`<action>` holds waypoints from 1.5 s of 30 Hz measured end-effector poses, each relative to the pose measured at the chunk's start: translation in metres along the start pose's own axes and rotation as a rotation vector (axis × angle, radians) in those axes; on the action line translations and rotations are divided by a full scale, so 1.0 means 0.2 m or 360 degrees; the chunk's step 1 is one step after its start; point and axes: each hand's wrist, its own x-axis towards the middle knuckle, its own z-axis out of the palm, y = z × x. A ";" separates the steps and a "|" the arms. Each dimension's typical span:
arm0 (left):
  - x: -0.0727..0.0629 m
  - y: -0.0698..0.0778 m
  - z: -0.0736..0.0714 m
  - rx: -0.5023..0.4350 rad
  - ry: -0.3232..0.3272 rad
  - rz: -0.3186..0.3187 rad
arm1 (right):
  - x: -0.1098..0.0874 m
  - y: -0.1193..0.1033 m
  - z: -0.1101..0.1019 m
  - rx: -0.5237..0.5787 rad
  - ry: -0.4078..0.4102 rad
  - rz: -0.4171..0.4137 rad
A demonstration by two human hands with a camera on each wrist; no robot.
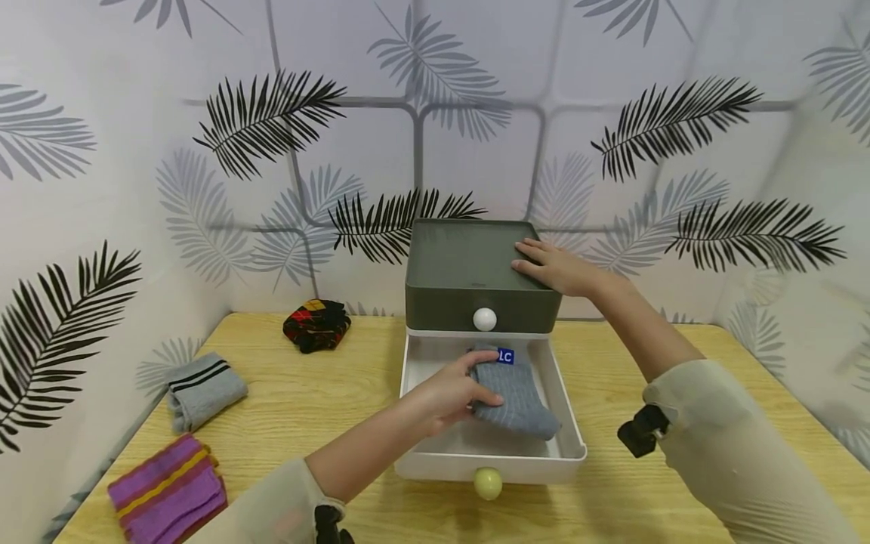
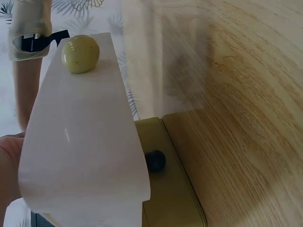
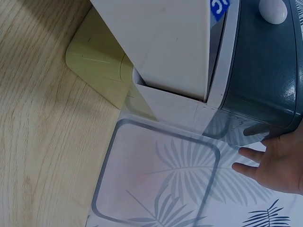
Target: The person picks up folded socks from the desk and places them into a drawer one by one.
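A small stacked drawer unit has a dark grey-green top (image 1: pixel 469 257) and an open white drawer (image 1: pixel 496 468) with a pale yellow knob (image 1: pixel 488 483). Inside that drawer is a folded grey-blue sock (image 1: pixel 513 389) with a blue label. My left hand (image 1: pixel 451 393) reaches in from the left and holds the sock's left side, index finger and thumb spread across it; the other fingers are mostly hidden. My right hand (image 1: pixel 553 266) rests on the right edge of the unit's top, fingers extended. In the right wrist view, that hand (image 3: pixel 279 163) shows at the dark top tier's side.
On the wooden table's left lie a black sock bundle with red and yellow (image 1: pixel 316 325), a folded grey sock with black stripes (image 1: pixel 204 391) and a folded purple striped sock (image 1: pixel 170 491). A yellow bottom drawer (image 2: pixel 173 189) with a dark knob sits below. A leaf-patterned wall stands behind.
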 end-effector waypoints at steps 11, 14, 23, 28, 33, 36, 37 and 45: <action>0.05 -0.02 0.02 0.0105 -0.0052 -0.0056 | 0.03 0.00 0.00 0.0193 -0.0008 0.0270; 0.05 -0.03 0.03 0.0200 -0.0118 -0.0090 | 0.03 0.01 0.00 0.0201 -0.0006 0.0274; 0.01 -0.03 0.03 0.1704 -0.0123 0.0301 | 0.02 0.01 0.00 0.0219 -0.0005 0.0272; -0.03 -0.04 0.07 0.2531 0.0044 0.0537 | 0.03 0.01 0.00 0.0249 -0.0004 0.0286; -0.03 -0.05 0.10 0.2734 0.0112 0.0581 | 0.03 0.01 0.00 0.0253 0.0001 0.0268; -0.02 -0.05 0.10 0.2756 0.0114 0.0561 | 0.03 0.01 0.01 0.0249 0.0001 0.0273; -0.03 -0.05 0.10 0.2759 0.0110 0.0552 | 0.03 0.01 0.01 0.0251 -0.0002 0.0276; -0.11 0.08 0.03 0.2617 0.0144 0.0612 | 0.03 0.01 0.00 0.0259 0.0003 0.0275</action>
